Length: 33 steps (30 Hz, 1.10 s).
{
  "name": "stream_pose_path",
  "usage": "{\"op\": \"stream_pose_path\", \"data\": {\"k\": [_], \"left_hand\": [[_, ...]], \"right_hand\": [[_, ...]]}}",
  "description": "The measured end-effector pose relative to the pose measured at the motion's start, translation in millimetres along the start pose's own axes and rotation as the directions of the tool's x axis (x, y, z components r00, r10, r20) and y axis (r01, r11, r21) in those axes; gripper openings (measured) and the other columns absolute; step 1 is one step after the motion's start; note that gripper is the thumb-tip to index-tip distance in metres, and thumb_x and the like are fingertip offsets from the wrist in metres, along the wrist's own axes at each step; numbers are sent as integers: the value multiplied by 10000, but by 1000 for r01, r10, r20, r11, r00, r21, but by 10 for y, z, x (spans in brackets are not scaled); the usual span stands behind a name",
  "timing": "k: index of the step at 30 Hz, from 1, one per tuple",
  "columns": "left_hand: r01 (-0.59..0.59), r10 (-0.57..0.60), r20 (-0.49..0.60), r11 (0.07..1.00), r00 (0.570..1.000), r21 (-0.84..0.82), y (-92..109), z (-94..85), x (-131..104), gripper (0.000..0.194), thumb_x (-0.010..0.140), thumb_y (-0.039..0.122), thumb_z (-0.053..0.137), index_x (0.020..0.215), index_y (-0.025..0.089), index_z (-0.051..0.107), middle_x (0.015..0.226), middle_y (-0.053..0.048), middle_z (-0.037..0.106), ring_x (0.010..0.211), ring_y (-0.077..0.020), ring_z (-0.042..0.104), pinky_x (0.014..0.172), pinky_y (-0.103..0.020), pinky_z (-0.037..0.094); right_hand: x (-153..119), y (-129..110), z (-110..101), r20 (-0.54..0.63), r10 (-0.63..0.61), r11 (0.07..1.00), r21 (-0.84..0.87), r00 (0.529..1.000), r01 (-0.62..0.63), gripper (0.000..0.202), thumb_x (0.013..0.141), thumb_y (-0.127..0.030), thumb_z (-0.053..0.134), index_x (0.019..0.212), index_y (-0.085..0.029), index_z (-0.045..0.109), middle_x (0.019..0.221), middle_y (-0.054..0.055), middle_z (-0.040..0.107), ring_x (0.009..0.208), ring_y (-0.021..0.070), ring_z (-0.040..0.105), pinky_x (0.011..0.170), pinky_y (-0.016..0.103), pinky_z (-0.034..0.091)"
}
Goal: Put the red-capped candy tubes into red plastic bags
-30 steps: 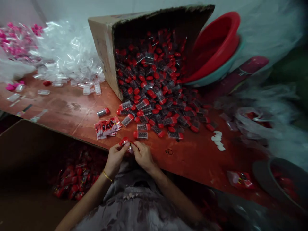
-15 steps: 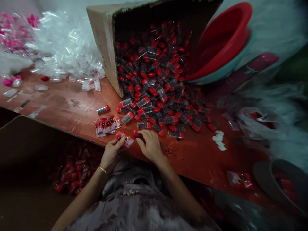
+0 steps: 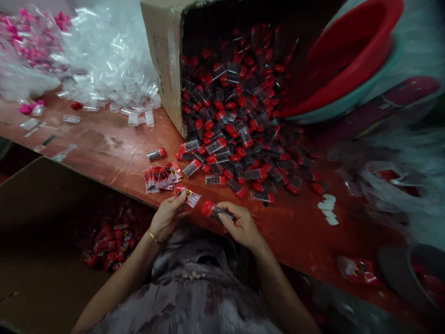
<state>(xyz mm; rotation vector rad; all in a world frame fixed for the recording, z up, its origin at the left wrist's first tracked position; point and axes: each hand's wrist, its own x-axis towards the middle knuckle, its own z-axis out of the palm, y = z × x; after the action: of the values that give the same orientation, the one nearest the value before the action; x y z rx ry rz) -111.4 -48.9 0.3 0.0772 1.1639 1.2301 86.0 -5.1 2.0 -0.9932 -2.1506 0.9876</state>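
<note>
My left hand (image 3: pixel 170 213) pinches a small printed plastic bag (image 3: pixel 189 196), red at one end and clear at the other. In my right hand (image 3: pixel 241 225) is a small clear container with a red cap (image 3: pixel 208 208); dark bits show inside, and its cap points left toward the bag. Just beyond my left hand lies a fanned stack of similar red bags (image 3: pixel 162 177). A single red-capped container (image 3: pixel 156 153) rests behind that stack. The big heap of red-capped containers (image 3: pixel 222 144) spills from a tipped cardboard box (image 3: pixel 163 60) onto the red-brown table (image 3: pixel 128 148).
Clear empty containers (image 3: pixel 111 65) and pink pieces (image 3: pixel 33 41) are piled at the back left. A red basin (image 3: pixel 354 60) leans at the right. White discs (image 3: pixel 327 209) lie on the table. Below the left edge, an open carton (image 3: pixel 38 195) holds filled red packs (image 3: pixel 111 241).
My right hand has picked up a red-capped container from the heap's near edge and drawn it back beside the bag. My left hand still holds the bag. The view has shifted slightly.
</note>
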Motion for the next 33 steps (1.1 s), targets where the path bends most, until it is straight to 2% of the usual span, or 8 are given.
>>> {"op": "stream_pose_path", "data": {"k": [4,10,16,22,26,29,31,33], "left_hand": [[-8,6,25,998,1000,67,-31,30,-15,349,537,359,821,734,113,671,704,-47,692,602,-130,623,571,-225,488],[-61,58,34,993,998,106,-46,32,-32,376,482,354,843,706,95,686,688,-53,702,593,-125,621,607,-223,490],[-30,24,55,994,998,102,-30,11,-28,415,450,363,852,736,110,688,705,-52,706,590,-128,630,589,-221,495],[-126,122,58,989,991,82,-93,84,-57,394,472,353,843,737,109,683,710,-44,702,593,-128,620,629,-244,495],[-236,235,20,968,972,83,-210,127,-62,376,449,301,853,733,123,684,695,-18,697,596,-113,603,649,-236,484],[-238,239,-3,970,971,56,-278,155,-47,371,435,276,857,723,117,686,705,-24,698,625,-118,606,682,-240,479],[-218,218,-10,976,976,29,-298,175,-38,364,434,279,857,709,114,684,691,-24,692,611,-112,599,680,-239,477],[-198,197,11,980,980,19,-302,196,-34,352,461,300,847,709,110,684,683,-26,687,598,-110,593,661,-238,476]], "right_hand": [[-29,-112,-15,27,43,998,55,999,-45,136,782,-216,478,770,-182,608,620,-4,603,549,120,539,525,220,413],[10,-59,97,36,121,982,143,992,-125,133,763,-221,501,744,-178,625,594,-16,581,518,102,501,473,197,379],[-8,-68,166,89,256,885,379,962,-271,139,769,-275,519,767,-180,621,559,-32,542,447,85,474,388,177,345],[-8,-60,220,201,359,776,478,911,-412,199,767,-360,534,815,-187,618,558,-44,542,380,75,462,333,172,326],[-35,-23,332,30,303,861,420,953,-287,190,805,-335,510,848,-191,627,687,-7,604,479,89,511,400,185,405],[-49,-15,396,-113,214,940,295,970,-173,189,833,-312,487,883,-198,630,761,20,634,618,127,570,525,219,468],[-50,-17,424,-155,187,958,249,970,-145,194,848,-306,469,905,-199,620,776,26,636,645,136,577,567,235,475],[-49,-21,453,-140,193,951,271,971,-150,201,860,-316,455,922,-199,606,746,20,619,597,125,555,534,230,462]]}}
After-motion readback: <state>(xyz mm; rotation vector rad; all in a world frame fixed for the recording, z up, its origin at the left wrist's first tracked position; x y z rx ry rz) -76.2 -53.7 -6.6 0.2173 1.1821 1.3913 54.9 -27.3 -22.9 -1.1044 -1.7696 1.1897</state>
